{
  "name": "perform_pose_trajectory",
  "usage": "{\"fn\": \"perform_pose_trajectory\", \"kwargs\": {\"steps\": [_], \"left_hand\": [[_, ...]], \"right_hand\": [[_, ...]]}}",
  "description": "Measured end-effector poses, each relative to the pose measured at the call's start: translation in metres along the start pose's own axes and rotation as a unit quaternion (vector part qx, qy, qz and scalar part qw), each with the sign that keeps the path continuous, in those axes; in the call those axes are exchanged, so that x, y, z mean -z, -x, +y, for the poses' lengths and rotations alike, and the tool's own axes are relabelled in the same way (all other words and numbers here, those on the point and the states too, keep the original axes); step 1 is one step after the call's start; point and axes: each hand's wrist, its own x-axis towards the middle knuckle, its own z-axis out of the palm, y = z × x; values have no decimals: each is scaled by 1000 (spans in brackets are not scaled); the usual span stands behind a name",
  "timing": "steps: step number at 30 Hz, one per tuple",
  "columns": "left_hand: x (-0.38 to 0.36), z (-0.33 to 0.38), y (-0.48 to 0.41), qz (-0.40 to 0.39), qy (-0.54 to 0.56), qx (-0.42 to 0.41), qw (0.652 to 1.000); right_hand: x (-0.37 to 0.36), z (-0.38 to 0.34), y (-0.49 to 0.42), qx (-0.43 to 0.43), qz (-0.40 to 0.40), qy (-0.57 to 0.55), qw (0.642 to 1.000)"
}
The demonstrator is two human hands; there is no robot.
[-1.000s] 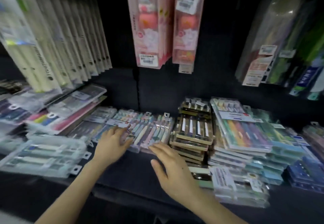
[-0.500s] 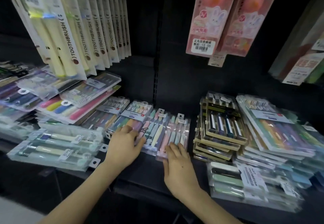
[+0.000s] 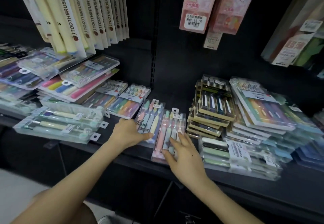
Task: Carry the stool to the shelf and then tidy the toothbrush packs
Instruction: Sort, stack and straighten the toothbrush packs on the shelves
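- Since half a second ago, the right grip [image 3: 182, 153] has moved up from the near end of the pink pack [image 3: 172, 129] onto its face. The left grip [image 3: 128, 130] has swung its thumb across the pastel pack [image 3: 150, 117].
- The right grip lies flat on the pink pack with its fingers spread, pinching nothing. The left grip's thumb rests over the pastel pack's near end. Its fingers hide behind the knuckles, so we cannot tell whether they curl under.
- Both packs lie flat and side by side at the front edge of the shelf [image 3: 301, 178], near its middle. The tan-framed stack [image 3: 212, 111] sits just to their right.
- The packs look like thin, glossy, clear plastic shells over slim, rounded handles in soft colours.
- We judge them light, a little flexible and slippery against each other.
- We would take hold along the long edges, thumb on top and fingers beneath, or slide them flat. The small hang tab at the far end looks too weak to pull.
- We see no stool.
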Motion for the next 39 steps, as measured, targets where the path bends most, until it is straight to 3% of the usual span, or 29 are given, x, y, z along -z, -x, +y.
{"fn": "perform_pose_trajectory", "kwargs": {"steps": [5,9,11,13,15,17,19,21,23,28,31,36,39], "left_hand": [[-7,-5,41,-24,30,47,998],[-11,-9,74,1,57,68,996],[-12,-10,83,-1,71,81,994],[-12,-9,89,-11,128,96,987],[-11,-9,92,3,217,110,970],[-10,-7,92,20,273,117,955],[-4,-4,93,12,343,130,930],[5,-2,93,-2,444,149,883],[17,-2,96,6,505,156,849],[42,-2,114,86,557,101,820],[55,3,126,128,556,36,820],[65,31,132,82,552,-89,825],[61,62,126,36,577,-131,805]], "right_hand": [[7,7,41,5,6,-28,1000],[11,6,66,-24,78,32,996],[14,8,69,-50,39,41,997],[13,10,69,-71,-14,-8,997],[13,7,67,-108,-31,-128,985],[13,3,64,-173,-46,-304,936],[15,0,63,-223,-46,-462,857],[19,-3,64,-257,-32,-551,794],[25,-6,67,-274,-47,-580,765],[47,-4,75,-242,-69,-592,766],[62,4,83,-195,-58,-565,799],[105,23,95,-131,68,-508,849],[139,49,109,-126,170,-508,835]]}}
